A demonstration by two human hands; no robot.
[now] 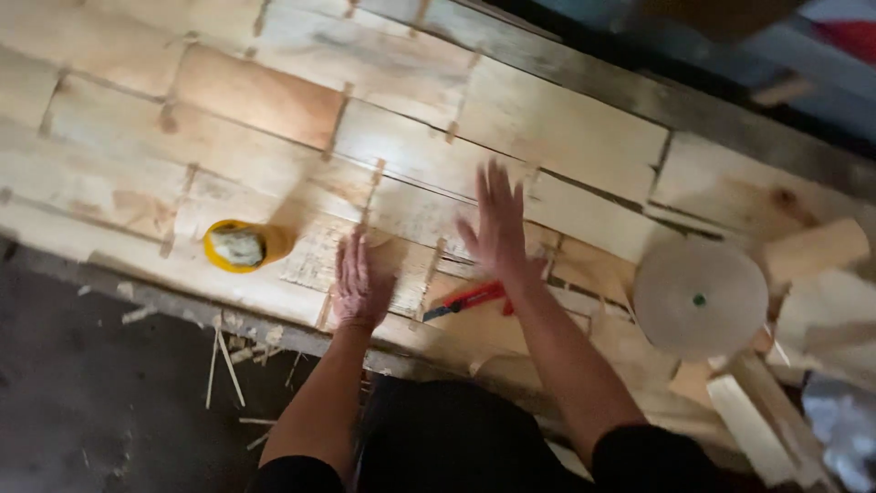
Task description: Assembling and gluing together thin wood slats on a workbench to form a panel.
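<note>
Head view, looking down on a worktop (109,192) covered with pale veneer sheets joined by short tape strips. Left hand (359,285) lies flat, palm down, on a veneer sheet (315,260) near the front edge; fingers together and extended, holding nothing. Right hand (499,224) is just above or on the sheets, blurred, fingers spread wide, empty; cannot tell whether it touches the wood. A red utility knife (467,298) lies on the veneer between the two forearms, just beside the right wrist. Yellow cup (235,246) with a pale lump inside stands left of the left hand, near it. A large paper tape roll (700,298) lies flat to the right, well apart. Wood offcuts (815,248) pile beyond it. Splinters (224,356) litter the dark floor (82,402) below.
</note>
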